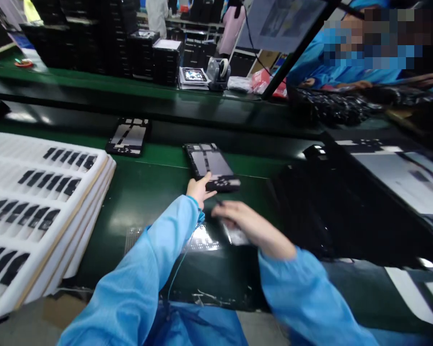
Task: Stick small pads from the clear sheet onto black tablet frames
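Two hands in pale blue sleeves, over the middle of the green bench [137, 192]. Left hand [200, 190]: fingers closed on the near end of a black panel [211, 166], thumb on top. Panel flat on the bench, long side running toward the far edge, slightly skewed to the left. Right hand [250, 226]: just beside the left, nearer the front edge, palm down and blurred. Fingers curled over a shiny film strip [234, 236] lying on the bench; gripping or merely touching, impossible to tell. One second panel [129, 137] of the same kind, flat, well apart to the left of the first and closer to the far edge. One stack of white foam trays [39, 202] at the left edge, top tray with rows of small dark parts [39, 218] in its slots. On the far bench beyond: several stacks of black trays [94, 43] and one tape dispenser [219, 72]. At the right edge: one dark slanted fixture [382, 192]. At the far right corner: a co-worker's blue sleeve [346, 74], well apart from both hands.
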A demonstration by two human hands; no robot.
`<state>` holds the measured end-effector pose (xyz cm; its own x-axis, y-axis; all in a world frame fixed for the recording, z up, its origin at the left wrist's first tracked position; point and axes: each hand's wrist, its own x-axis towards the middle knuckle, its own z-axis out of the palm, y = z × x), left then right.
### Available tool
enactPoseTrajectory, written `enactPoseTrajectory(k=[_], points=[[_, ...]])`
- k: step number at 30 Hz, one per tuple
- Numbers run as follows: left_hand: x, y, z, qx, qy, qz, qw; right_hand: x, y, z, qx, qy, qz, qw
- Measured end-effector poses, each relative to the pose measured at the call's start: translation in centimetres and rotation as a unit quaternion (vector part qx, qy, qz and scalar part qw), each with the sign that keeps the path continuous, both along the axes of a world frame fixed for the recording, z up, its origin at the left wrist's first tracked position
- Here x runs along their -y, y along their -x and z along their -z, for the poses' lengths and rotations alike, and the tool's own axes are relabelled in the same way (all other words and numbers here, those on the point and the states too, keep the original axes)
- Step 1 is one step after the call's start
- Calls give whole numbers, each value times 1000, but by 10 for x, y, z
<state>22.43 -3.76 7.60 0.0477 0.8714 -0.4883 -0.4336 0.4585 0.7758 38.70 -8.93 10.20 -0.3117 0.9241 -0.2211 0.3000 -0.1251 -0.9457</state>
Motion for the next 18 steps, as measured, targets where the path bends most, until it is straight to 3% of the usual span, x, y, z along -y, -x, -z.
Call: enactPoseTrajectory(k=[3, 5, 7, 10, 12, 15, 18], points=[[30, 20, 10, -52, -8, 38, 998, 105, -27, -23, 22, -7, -89, 996], [75, 49, 17, -81, -15, 88, 993, 147, -51, -37, 31, -27, -51, 998], [124, 78, 19, -109, -29, 147, 983, 164, -68, -40, 29, -56, 44, 997], [181, 103, 10, -165, -74, 234, 955, 158, -65, -28, 21, -93, 120, 988], [196, 111, 1, -222, -111, 268, 931, 143, -42, -19, 2, -120, 121, 985], [182, 127, -12, -342, -159, 261, 889, 113, 12, -12, -43, -173, 75, 981], [139, 152, -16, -449, -184, 249, 838, 83, 65, -2, -29, -165, -32, 985]])
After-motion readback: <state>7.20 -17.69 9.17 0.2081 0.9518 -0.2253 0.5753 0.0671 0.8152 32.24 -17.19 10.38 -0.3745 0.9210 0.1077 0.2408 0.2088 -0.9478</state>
